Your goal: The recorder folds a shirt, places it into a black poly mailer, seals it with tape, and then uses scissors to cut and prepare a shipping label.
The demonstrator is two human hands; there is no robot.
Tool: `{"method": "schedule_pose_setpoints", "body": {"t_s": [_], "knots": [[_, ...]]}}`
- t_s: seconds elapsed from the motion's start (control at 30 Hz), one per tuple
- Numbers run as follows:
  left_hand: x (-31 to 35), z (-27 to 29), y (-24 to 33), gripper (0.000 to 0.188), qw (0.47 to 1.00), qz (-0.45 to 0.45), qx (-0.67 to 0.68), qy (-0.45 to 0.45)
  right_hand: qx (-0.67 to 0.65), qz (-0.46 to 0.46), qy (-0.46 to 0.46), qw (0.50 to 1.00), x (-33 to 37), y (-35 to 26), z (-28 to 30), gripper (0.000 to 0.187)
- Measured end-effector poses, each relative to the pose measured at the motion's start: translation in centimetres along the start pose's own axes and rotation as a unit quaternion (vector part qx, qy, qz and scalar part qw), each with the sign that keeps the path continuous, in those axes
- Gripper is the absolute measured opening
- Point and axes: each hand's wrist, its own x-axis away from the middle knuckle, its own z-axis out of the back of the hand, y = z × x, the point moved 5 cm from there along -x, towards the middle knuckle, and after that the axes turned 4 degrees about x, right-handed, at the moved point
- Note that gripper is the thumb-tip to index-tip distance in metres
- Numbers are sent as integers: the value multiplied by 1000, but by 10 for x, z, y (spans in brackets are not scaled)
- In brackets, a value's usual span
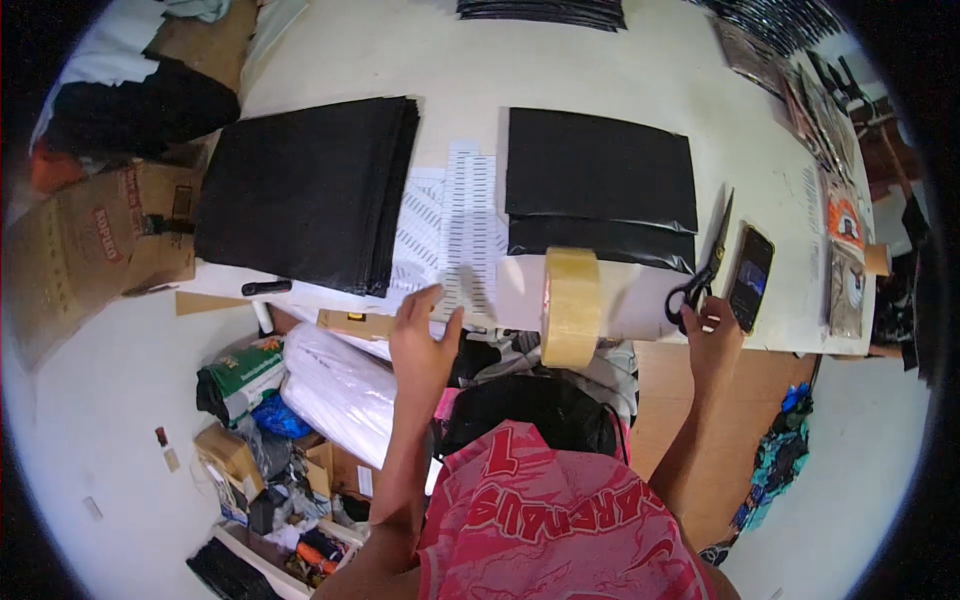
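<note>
My left hand (425, 340) hovers at the table's near edge with thumb and fingers apart, holding nothing, just below printed label sheets (468, 235). My right hand (714, 335) has its fingers curled at the handles of black scissors (712, 262), whose blades point away from me. A phone (750, 280) with a lit screen lies right beside that hand. Between my hands, a wide roll of yellowish clear tape (570, 308) stands on its edge. Behind it is a black plastic mailer bag (600, 175) with its flap toward me, a pale strip (630, 290) below the flap.
A thick stack of black mailer bags (305, 190) lies on the left of the white table (450, 60). More black bags (540, 12) sit at the far edge. Packaged items (845, 215) line the right side. A cardboard box (105, 240) stands left; bags and boxes crowd the floor.
</note>
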Motion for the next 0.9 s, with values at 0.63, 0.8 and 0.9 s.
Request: {"method": "schedule_pose_setpoints", "body": {"t_s": [0.63,0.8,0.9], "knots": [[-3,-6,-8,39,994,54,-87,47,-432,-152,-117,881,2,60,-33,28],[27,5,-12,34,993,102,41,47,-575,-142,-121,796,31,31,-10,26],[41,6,-25,29,960,228,136,85,-529,-47,-127,837,36,-7,15,17]]}}
